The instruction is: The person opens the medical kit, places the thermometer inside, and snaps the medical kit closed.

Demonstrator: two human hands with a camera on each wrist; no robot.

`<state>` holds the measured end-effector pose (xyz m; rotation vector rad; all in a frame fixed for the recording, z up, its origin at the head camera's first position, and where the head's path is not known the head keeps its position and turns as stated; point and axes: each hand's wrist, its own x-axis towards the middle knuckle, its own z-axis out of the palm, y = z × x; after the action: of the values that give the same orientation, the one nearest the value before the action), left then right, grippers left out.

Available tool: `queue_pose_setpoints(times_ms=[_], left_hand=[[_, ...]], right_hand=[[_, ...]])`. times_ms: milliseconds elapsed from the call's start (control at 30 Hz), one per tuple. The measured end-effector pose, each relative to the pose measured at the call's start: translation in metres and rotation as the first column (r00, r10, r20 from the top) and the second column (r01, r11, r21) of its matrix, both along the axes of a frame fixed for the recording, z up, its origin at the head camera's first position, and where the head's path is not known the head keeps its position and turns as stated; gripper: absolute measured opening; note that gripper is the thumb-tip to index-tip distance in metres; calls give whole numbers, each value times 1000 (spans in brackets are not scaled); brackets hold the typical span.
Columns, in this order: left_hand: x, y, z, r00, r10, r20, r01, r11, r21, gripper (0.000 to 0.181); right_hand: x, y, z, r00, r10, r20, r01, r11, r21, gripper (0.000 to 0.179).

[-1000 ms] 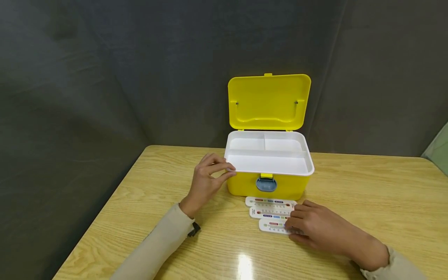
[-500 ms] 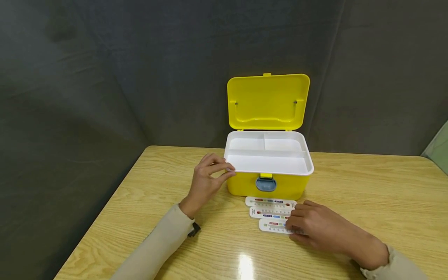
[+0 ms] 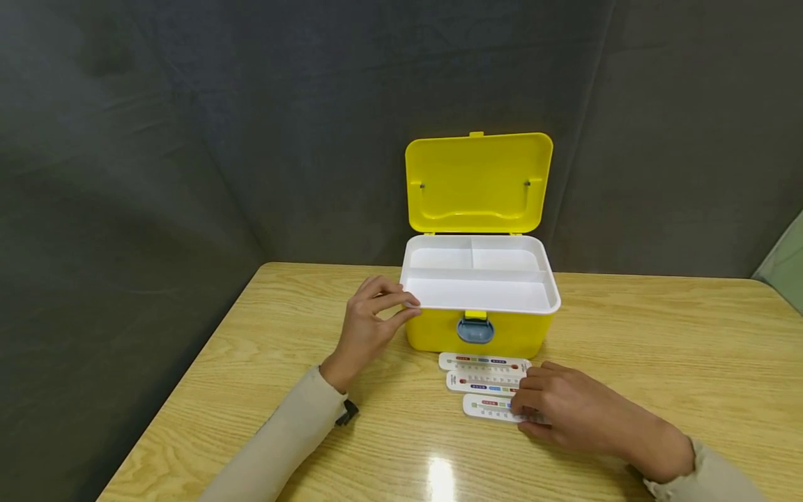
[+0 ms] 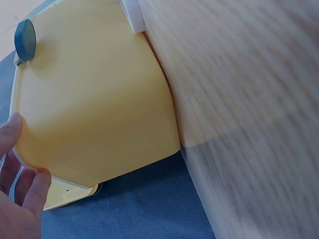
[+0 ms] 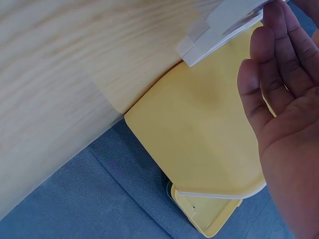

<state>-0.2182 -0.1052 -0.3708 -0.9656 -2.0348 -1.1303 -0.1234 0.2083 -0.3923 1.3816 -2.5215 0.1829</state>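
A yellow storage box (image 3: 517, 335) stands at the back of the table, its lid (image 3: 479, 181) raised. A white tray with three compartments (image 3: 477, 294) fills its top. My left hand (image 3: 370, 321) pinches the tray's front left corner between thumb and fingers; the left wrist view shows the thumb on the front side of the box (image 4: 99, 89). Three white thermometers lie flat before the box: a far one (image 3: 470, 360), a middle one (image 3: 483, 381) and a near one (image 3: 486, 407). My right hand (image 3: 577, 408) grips the near thermometer, covering the right ends of the lower two.
A grey latch (image 3: 475, 330) hangs on the box front. The wooden table (image 3: 301, 307) runs back to a dark cloth backdrop (image 3: 282, 139). Something pale green (image 3: 784, 268) shows at the far right edge.
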Motion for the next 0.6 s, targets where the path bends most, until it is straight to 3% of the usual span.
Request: queue_pose_setpoints(times_ms=[200, 600], left_hand=[[0, 0, 0, 1000, -1, 3, 1, 1000, -1, 9], [0, 0, 1, 1000, -10, -2, 10, 1000, -2, 11]], right_hand=[[0, 1, 0, 1000, 15, -7, -15, 1000, -13, 16], [2, 6, 3, 994, -94, 47, 93, 995, 34, 27]])
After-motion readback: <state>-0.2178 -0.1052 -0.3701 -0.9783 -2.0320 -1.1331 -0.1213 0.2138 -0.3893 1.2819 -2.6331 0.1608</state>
